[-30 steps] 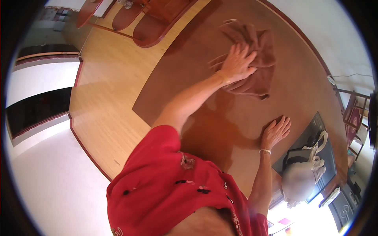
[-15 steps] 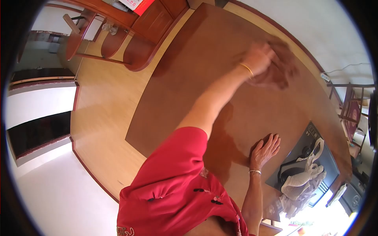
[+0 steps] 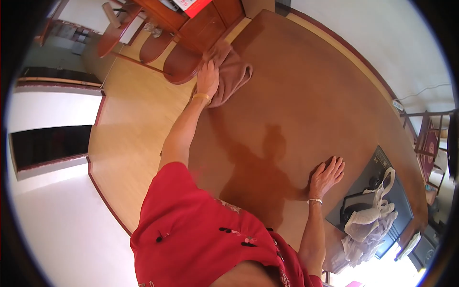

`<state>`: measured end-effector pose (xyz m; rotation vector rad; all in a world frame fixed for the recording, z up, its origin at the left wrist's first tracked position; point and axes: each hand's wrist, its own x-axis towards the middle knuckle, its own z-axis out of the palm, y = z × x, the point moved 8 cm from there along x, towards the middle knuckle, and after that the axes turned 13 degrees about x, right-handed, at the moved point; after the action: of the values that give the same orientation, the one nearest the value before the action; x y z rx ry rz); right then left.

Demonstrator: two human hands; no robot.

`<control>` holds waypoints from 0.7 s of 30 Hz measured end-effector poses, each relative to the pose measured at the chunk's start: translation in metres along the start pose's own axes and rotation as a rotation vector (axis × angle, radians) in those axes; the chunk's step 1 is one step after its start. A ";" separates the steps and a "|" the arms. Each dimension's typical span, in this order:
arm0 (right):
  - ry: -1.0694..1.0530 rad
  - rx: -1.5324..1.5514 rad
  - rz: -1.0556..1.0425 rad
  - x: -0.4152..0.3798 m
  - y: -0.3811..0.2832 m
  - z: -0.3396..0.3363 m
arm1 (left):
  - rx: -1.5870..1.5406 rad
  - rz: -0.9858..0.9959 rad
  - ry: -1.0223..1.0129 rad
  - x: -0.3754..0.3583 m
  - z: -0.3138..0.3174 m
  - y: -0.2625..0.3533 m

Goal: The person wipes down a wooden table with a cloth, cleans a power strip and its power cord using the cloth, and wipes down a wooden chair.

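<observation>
My left hand [image 3: 208, 80], with a yellow bangle at the wrist, presses on a brown cloth [image 3: 232, 76] and grips it. The cloth lies bunched at the left edge of a large brown table [image 3: 306, 105], partly reaching past that edge. My right hand [image 3: 328, 175], a bracelet on its wrist, rests palm down on the table with its fingers stretched out. To its right is a dark flat panel [image 3: 402, 203] with a pale crumpled plastic bag [image 3: 368, 229] on top.
Wooden shelves with rounded ends [image 3: 181, 64] stand close to the table's far left. A red-framed cabinet [image 3: 201, 28] is behind them. On the right are a wooden chair [image 3: 428, 131] and a white wall [image 3: 382, 48]. Pale wooden floor [image 3: 129, 138] runs along the left.
My left hand has swept the cloth from the table's far right side across to its left edge. My right hand has stayed flat in nearly the same place. The view has shifted slightly.
</observation>
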<state>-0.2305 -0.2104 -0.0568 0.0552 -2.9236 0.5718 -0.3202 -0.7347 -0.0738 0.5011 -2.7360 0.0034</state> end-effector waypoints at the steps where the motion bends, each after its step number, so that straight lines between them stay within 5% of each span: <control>1: 0.018 -0.006 -0.011 0.000 -0.001 -0.001 | -0.001 -0.016 -0.003 -0.027 -0.012 -0.014; 4: 0.036 -0.034 -0.032 -0.004 0.002 -0.001 | -0.018 -0.205 -0.187 -0.112 -0.063 -0.048; 10: 0.057 -0.068 -0.034 -0.002 0.000 -0.001 | 0.300 -0.406 -0.127 -0.267 -0.103 -0.104; 12: 0.037 -0.116 0.004 0.000 0.001 0.000 | 0.372 -0.308 -0.140 -0.289 -0.099 -0.095; 21: 0.040 -0.173 0.005 0.000 0.003 0.006 | 0.182 -0.546 -0.159 -0.310 -0.121 -0.069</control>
<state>-0.2313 -0.2097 -0.0639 0.0147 -2.9222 0.3151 0.0163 -0.6849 -0.0723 1.3332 -2.6663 0.0767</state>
